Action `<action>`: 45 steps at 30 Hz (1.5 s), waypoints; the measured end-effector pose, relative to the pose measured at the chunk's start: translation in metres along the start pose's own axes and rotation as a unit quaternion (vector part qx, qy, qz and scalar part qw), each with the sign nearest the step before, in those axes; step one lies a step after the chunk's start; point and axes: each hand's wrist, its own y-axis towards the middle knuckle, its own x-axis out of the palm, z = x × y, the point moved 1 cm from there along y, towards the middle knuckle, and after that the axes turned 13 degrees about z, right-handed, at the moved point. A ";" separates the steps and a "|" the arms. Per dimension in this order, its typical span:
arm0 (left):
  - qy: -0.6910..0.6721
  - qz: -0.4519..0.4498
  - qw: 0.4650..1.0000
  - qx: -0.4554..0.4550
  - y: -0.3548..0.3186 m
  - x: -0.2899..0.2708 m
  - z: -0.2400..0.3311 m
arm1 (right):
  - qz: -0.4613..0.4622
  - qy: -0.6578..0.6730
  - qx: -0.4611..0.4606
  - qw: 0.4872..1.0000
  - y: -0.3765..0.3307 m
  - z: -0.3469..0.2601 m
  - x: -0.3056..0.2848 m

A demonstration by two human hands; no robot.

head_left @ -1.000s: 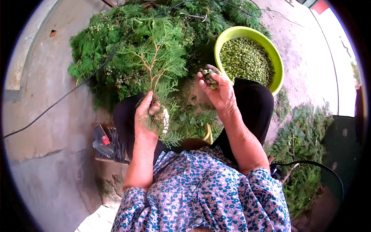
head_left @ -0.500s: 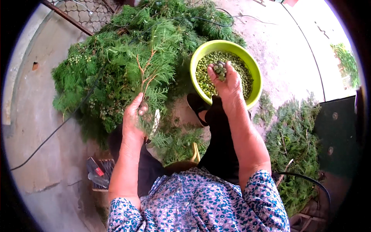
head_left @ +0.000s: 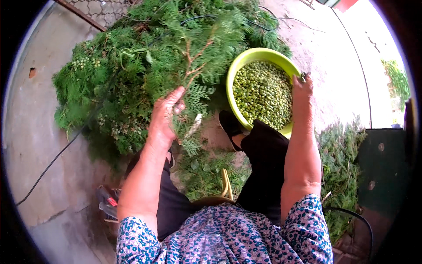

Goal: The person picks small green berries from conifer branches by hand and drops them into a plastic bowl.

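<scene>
My left hand (head_left: 166, 115) is closed round the reddish stem of a leafy conifer branch (head_left: 193, 70), held up with its sprays fanning away from me over a big green heap. Motion smears the branch's outer tips. At the right rim of a lime-green tub (head_left: 246, 53), my right hand (head_left: 302, 89) is closed, with a little dark greenish stuff at its fingertips, seemingly small green cones; most of it is hidden by the hand. The tub stands in front of my right foot and holds many small round green cones (head_left: 263, 94).
A large heap of cut conifer branches (head_left: 92, 83) lies ahead and left. More cut sprigs (head_left: 340, 163) lie at the right beside a dark green panel (head_left: 381, 167). A black cable (head_left: 48, 165) crosses the floor at left. A crate with tools (head_left: 109, 202) sits by my left side.
My right hand has gone from above the tub to its right rim, the cones in it now mostly hidden. My left hand has moved slightly forward and right with the branch. The view has shifted slightly.
</scene>
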 end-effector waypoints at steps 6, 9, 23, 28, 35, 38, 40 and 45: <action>-0.042 -0.029 0.998 0.032 -0.008 0.008 0.002 | -0.229 0.738 0.526 0.354 -0.008 0.035 0.009; -0.047 -0.030 0.995 0.081 -0.004 0.011 -0.001 | -0.101 0.771 0.628 0.002 0.013 0.071 -0.019; 0.210 0.000 0.914 0.348 -0.012 0.022 -0.025 | -0.273 0.830 0.188 -0.448 0.044 0.161 -0.230; 0.269 -0.076 0.937 0.208 -0.019 0.007 0.023 | -0.252 0.837 0.212 -0.437 0.048 0.163 -0.232; 0.364 0.116 0.827 0.412 0.001 -0.013 0.031 | -0.208 0.891 0.240 -0.326 0.048 0.165 -0.234; 0.309 -0.010 0.915 0.258 -0.002 -0.002 0.030 | -0.202 0.880 0.211 -0.374 0.048 0.161 -0.242; 0.136 -0.031 0.977 0.164 0.004 0.001 0.021 | -0.192 0.885 0.188 -0.380 0.046 0.163 -0.245; -0.115 -0.008 0.979 0.169 -0.001 0.012 0.025 | -0.170 0.894 0.170 -0.377 0.050 0.165 -0.248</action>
